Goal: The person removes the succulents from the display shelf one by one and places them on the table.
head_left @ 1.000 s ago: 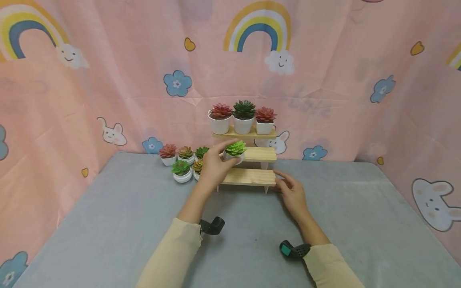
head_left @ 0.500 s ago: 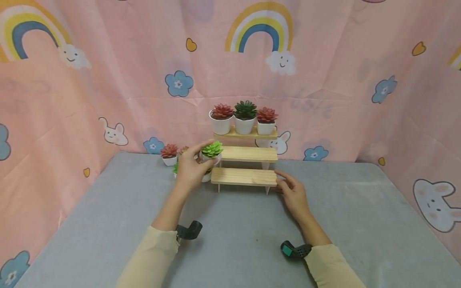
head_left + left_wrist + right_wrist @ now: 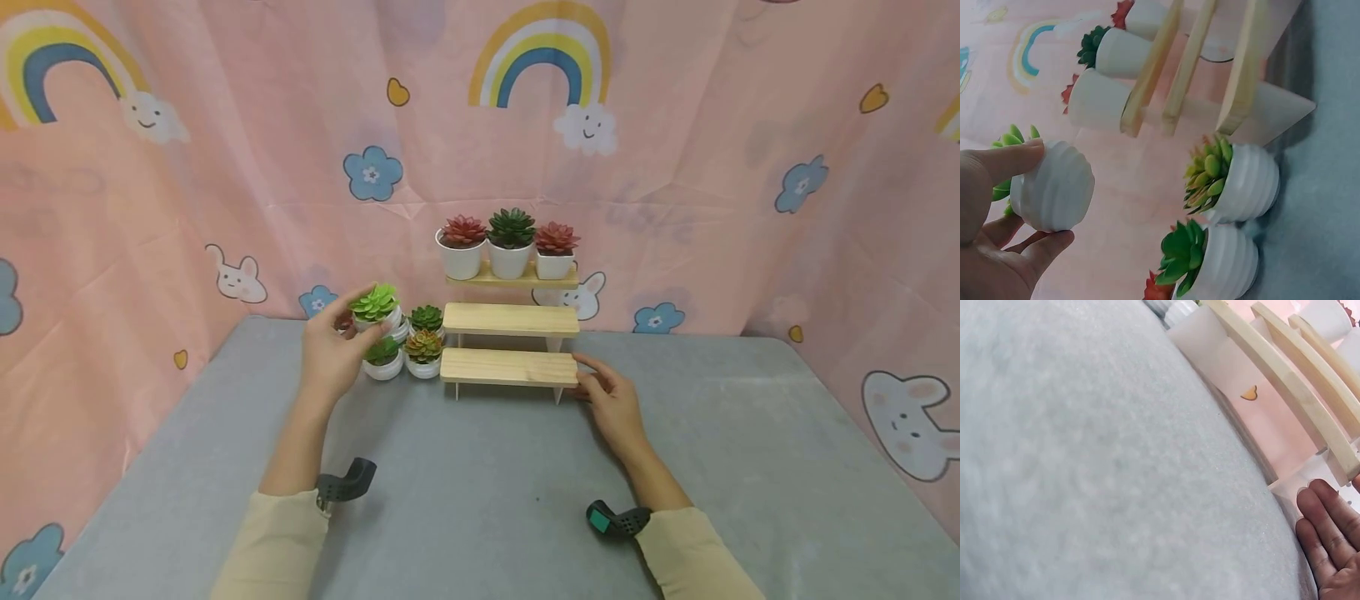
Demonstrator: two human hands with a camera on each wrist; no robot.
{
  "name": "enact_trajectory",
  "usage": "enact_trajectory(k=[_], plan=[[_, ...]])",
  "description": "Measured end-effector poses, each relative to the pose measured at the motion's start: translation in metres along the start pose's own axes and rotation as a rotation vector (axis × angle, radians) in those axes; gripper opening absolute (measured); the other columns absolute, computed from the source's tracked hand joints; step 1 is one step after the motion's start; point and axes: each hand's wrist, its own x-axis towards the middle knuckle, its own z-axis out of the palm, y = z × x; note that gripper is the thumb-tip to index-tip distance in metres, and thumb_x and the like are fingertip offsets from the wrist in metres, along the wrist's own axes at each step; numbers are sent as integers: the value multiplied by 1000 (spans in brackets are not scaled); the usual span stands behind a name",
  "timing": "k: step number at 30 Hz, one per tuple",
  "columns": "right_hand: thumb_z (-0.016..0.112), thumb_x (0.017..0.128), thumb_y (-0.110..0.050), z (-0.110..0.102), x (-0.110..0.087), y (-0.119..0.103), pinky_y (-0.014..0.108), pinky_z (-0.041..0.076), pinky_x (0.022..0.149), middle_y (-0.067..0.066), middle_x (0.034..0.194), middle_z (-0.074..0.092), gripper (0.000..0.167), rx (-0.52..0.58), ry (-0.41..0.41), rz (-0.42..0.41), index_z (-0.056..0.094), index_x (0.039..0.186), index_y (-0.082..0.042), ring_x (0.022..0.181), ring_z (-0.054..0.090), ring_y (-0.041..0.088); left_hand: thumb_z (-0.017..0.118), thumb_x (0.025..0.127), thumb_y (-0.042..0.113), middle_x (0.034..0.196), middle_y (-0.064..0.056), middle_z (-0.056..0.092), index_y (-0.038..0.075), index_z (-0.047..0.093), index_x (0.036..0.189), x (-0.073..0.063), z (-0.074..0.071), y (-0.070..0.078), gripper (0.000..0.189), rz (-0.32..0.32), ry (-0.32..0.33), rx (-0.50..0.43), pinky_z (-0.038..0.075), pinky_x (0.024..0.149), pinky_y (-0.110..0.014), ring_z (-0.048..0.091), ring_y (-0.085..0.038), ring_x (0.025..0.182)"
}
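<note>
In the head view my left hand (image 3: 330, 354) holds a bright green potted succulent (image 3: 375, 304) up over the group of small plants at the left. Up close in the left wrist view, thumb and fingers pinch its ribbed white pot (image 3: 1057, 187). Below it are a green succulent (image 3: 383, 353) and a yellow-orange one (image 3: 423, 346), with a dark green one (image 3: 427, 317) behind; a red one is mostly hidden by the hand. My right hand (image 3: 611, 408) touches the right end of the wooden tiered stand (image 3: 510, 367), at its lowest step. Straight fingers (image 3: 1325, 512) show beside its side panel.
On the stand's top step stand a red succulent (image 3: 462, 250), a dark green succulent (image 3: 511, 244) and another red succulent (image 3: 555, 252) in white pots. The grey table (image 3: 465, 500) meets a pink patterned curtain (image 3: 660, 150) at the back.
My left hand has carried the bright green succulent leftward, from in front of the stand's middle step to over the small plants. The right hand has stayed at the stand's end.
</note>
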Motion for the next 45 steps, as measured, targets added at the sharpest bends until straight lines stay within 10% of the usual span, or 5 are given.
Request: enact_trajectory(k=[9,45], plan=[[53,105,-18,-1,-1,0,16,57,78,25,119,72,36,19,-4,6,61,138,-8,83,70,-2,77,88,8,139,-11,62,16,64,137,5,-16,-6,51,-37,9,-24,50,110,-46,58,-28,129],[52,105,-17,1,-1,-4,17,58,80,27,119,71,37,33,-6,23,60,139,-6,85,71,3,75,91,14,156,-9,48,19,59,143,9,-37,-55,55,-201,23,91,49,110,-49,45,-40,144]])
